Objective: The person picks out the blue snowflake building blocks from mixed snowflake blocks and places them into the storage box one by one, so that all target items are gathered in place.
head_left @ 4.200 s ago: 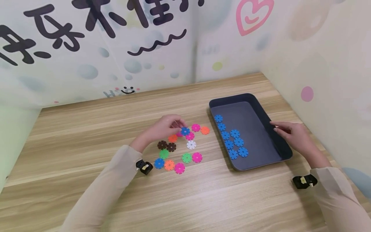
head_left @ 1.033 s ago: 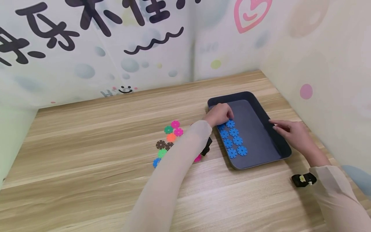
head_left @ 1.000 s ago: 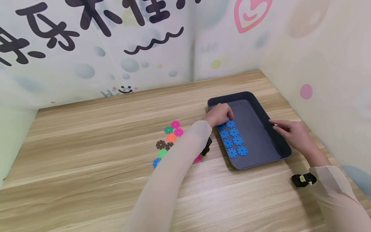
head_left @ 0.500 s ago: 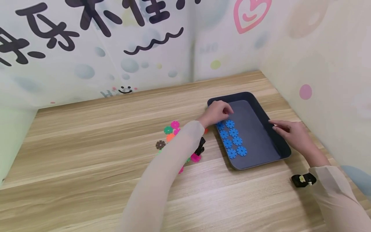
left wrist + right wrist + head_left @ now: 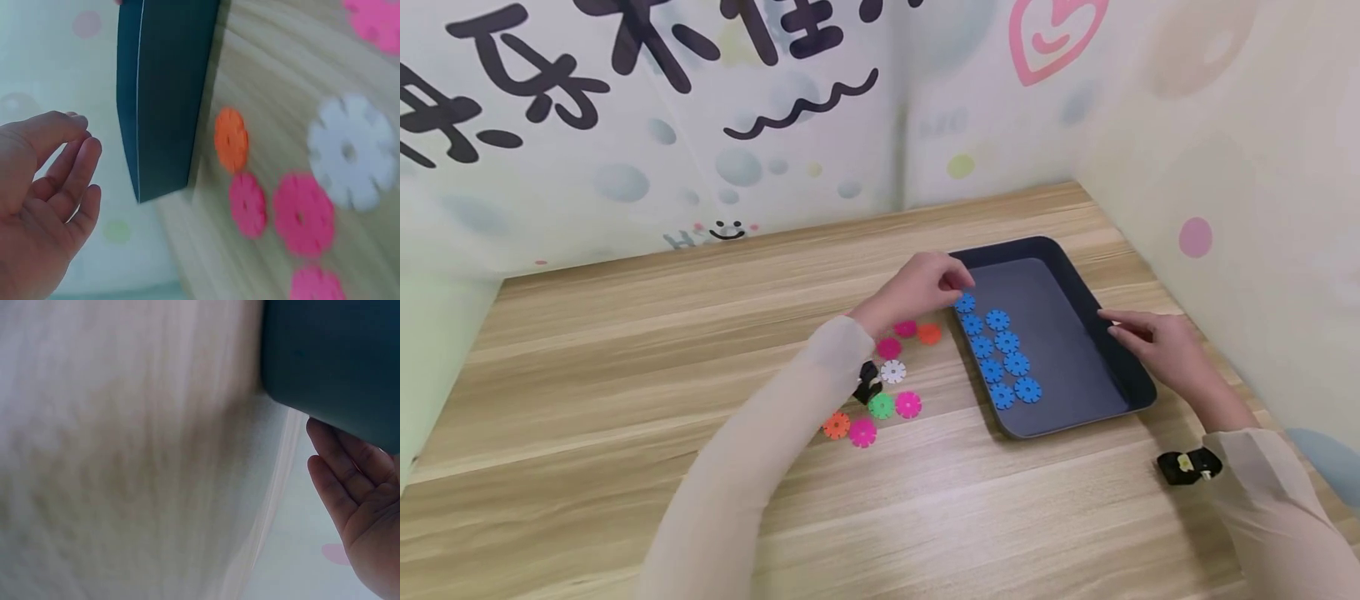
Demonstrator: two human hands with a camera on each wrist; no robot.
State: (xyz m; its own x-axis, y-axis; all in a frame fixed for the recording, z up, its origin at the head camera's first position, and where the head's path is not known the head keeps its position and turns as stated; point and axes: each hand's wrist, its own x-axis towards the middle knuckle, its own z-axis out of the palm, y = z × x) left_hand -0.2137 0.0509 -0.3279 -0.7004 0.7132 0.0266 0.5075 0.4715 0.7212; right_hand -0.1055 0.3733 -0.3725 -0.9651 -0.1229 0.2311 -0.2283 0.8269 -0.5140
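Observation:
My left hand [image 5: 925, 283] is over the left edge of a dark tray [image 5: 1075, 358], its fingers loosely curled with nothing between them. In the left wrist view, that hand [image 5: 50, 187] appears beside the tray wall [image 5: 169, 94], fingertips close together and bare. Blue notched plastic discs [image 5: 1006, 342] lie in two columns along the tray's left side. My right hand [image 5: 1165, 346] touches the tray's right rim with fairly straight thumb and index tips. The right wrist view shows this hand's extended fingers [image 5: 340, 462] against the tray; its thumb is hidden there.
Left of the tray, loose discs lie on the wooden table [image 5: 587, 375]: pink [image 5: 908, 405], orange [image 5: 929, 334], white [image 5: 892, 372] and green [image 5: 882, 406]. My left sleeve [image 5: 760, 450] covers others. A wall [image 5: 1262, 208] stands beyond the table's right edge.
My left hand picked up a blue disc from the table and left it atop the tray's second column. Now empty, it has drawn back leftward. My right hand has stayed at the rim.

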